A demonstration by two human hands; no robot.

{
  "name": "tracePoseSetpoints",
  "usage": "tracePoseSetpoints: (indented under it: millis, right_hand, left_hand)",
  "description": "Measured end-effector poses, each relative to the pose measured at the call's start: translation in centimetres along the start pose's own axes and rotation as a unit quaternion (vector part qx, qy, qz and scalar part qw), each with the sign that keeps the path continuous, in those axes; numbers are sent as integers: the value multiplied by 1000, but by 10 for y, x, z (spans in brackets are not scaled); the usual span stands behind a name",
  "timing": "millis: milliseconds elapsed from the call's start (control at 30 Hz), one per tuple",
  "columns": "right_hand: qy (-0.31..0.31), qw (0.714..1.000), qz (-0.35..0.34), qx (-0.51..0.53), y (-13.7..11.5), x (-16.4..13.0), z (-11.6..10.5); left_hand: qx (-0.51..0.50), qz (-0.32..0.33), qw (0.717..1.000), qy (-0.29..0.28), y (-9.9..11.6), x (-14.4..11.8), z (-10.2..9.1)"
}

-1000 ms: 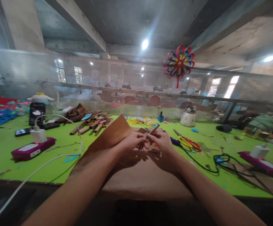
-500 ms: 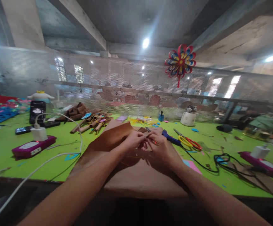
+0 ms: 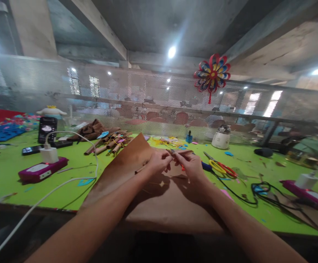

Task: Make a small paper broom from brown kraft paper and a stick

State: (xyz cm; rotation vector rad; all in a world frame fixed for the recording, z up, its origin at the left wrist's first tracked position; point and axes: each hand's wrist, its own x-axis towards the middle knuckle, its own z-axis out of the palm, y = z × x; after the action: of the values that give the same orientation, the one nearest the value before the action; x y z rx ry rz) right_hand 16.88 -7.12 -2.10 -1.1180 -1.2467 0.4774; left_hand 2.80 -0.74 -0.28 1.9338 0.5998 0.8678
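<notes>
Over a large sheet of brown paper (image 3: 161,213), my left hand (image 3: 159,162) and my right hand (image 3: 189,166) meet fingertip to fingertip. Both are closed in a pinch on something small and thin, too small to make out. The paper's left side curls upward beside my left wrist, and a small brown paper roll (image 3: 140,169) lies there, partly covered by that hand. Behind my right hand sits a blue-handled tool, seemingly a glue gun (image 3: 206,167), mostly hidden, with a black cord. Yellow-handled scissors (image 3: 216,166) and red-orange-handled scissors (image 3: 229,171) lie right of it.
Brown paper rolls (image 3: 112,143) with yellow strings are piled at the back left. A purple power strip (image 3: 42,170) with a white charger and cable stands left, another power strip (image 3: 308,193) right. A phone (image 3: 46,129), blue bottle (image 3: 189,137) and white jar (image 3: 221,138) stand farther back.
The view has shifted slightly. The paper's left side stands up higher, baring the small roll. My right hand now hides more of the blue tool, and both hands keep their pinch.
</notes>
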Motion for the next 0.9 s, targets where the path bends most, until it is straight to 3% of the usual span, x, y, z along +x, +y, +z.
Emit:
tracePoseSetpoints:
  millis: [100,267,367,533,733,900]
  right_hand:
    - [13,999,7,31,4,4,-5]
    - [-122,977,47,169,-11,0,-3]
    - [-149,967,51,200,-19,-3,-1]
    - [-154,967,37,201,-13,-1,-4]
    - [-112,977,20,181,1,3,-8]
    - [-107,967,52,226,-3,3,-10]
  left_hand:
    - [-107,-11,993,-55,3,-1,-4]
    - [-286,-40,943,-162,-3,1,-6]
    - [-318,-27,928,-191,-6,1,-6]
    - [-336,-40,924,-180,-5,0,-9]
    - [-337,-53,927,-158,-2,0,-9]
    - [-330,-44,931,-147,-3,1,-10]
